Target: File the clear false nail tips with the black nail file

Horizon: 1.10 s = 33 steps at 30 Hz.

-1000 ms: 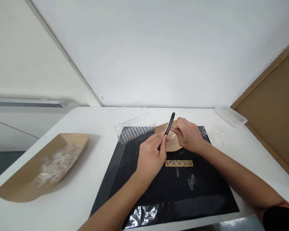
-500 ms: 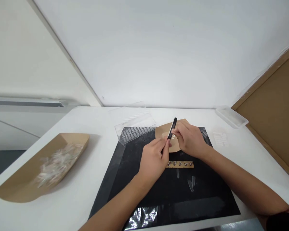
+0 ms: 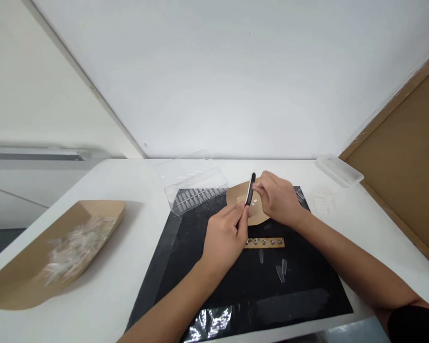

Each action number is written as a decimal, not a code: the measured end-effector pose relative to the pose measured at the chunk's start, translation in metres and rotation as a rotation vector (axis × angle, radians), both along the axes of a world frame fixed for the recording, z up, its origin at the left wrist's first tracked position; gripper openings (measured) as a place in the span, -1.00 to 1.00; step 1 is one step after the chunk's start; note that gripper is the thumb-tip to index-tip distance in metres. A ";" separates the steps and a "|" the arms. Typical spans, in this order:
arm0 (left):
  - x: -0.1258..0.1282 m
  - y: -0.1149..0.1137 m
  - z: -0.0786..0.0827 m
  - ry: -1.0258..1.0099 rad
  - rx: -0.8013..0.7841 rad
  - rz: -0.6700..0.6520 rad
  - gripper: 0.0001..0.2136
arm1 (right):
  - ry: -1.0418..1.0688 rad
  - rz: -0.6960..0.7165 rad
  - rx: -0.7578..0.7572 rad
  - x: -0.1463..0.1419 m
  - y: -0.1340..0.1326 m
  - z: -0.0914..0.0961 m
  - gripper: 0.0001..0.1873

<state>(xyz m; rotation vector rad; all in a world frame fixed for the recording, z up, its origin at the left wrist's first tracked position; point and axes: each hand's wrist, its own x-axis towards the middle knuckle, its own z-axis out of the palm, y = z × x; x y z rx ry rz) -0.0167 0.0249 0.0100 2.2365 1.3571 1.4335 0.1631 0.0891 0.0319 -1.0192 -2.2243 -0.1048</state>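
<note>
My left hand [image 3: 224,236] is closed round the lower end of a black nail file [image 3: 250,189], which points up and away. My right hand [image 3: 277,198] pinches something small against the file's upper part; I cannot make out what it is. Both hands hover over a round brown card [image 3: 236,197] on a black mat [image 3: 200,271]. Just below the hands lies a brown strip [image 3: 264,243] with several small studs. Three clear nail tips [image 3: 280,270] lie loose on the mat near it.
A clear plastic box [image 3: 196,190] of nail tips stands at the mat's far left corner. A brown paper tray [image 3: 57,247] with clear tips sits at the left. A shallow clear tray [image 3: 338,170] and a cork board [image 3: 407,157] are at the right.
The file has swung slightly between the frames, tilting right then nearer upright, while the right hand stays against it. The view has shifted a little to the right.
</note>
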 end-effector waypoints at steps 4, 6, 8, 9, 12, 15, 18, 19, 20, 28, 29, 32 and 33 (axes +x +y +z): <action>0.000 -0.001 0.000 0.014 0.004 -0.003 -0.74 | -0.006 0.017 -0.024 0.001 0.000 0.001 -0.74; 0.000 -0.001 0.000 0.016 0.010 0.010 -0.75 | 0.028 -0.014 -0.011 0.001 0.000 0.002 -0.74; 0.000 -0.002 0.000 0.022 0.002 0.003 -0.74 | -0.008 0.029 -0.018 0.002 -0.001 0.003 -0.75; 0.000 -0.002 0.000 0.023 -0.003 -0.004 -0.73 | -0.043 0.061 -0.034 0.002 -0.002 0.004 -0.77; -0.001 -0.001 0.001 0.026 0.006 -0.010 -0.74 | -0.069 0.059 -0.068 0.003 -0.004 0.006 -0.78; -0.002 -0.001 0.003 0.019 0.030 0.017 -0.76 | -0.033 0.030 -0.047 0.001 -0.005 0.008 -0.76; -0.003 -0.001 0.004 0.017 0.017 0.013 -0.75 | -0.081 0.088 -0.018 0.000 -0.004 0.006 -0.74; -0.003 -0.001 0.004 0.019 0.016 0.008 -0.75 | -0.089 0.089 -0.012 -0.001 -0.003 0.005 -0.74; -0.003 -0.001 0.003 0.021 0.017 0.006 -0.76 | -0.080 0.068 -0.006 0.000 -0.003 0.004 -0.73; -0.001 -0.002 0.000 0.033 0.009 0.000 -0.75 | -0.111 0.091 -0.044 0.006 0.000 0.008 -0.77; -0.001 -0.002 0.001 0.032 0.019 0.000 -0.76 | -0.098 0.073 -0.035 0.007 0.001 0.009 -0.76; 0.000 -0.004 0.003 0.020 0.033 -0.003 -0.78 | -0.034 -0.006 0.013 0.008 0.002 0.011 -0.72; 0.000 -0.004 0.003 0.016 0.026 -0.007 -0.77 | -0.036 -0.005 0.016 0.008 0.001 0.011 -0.72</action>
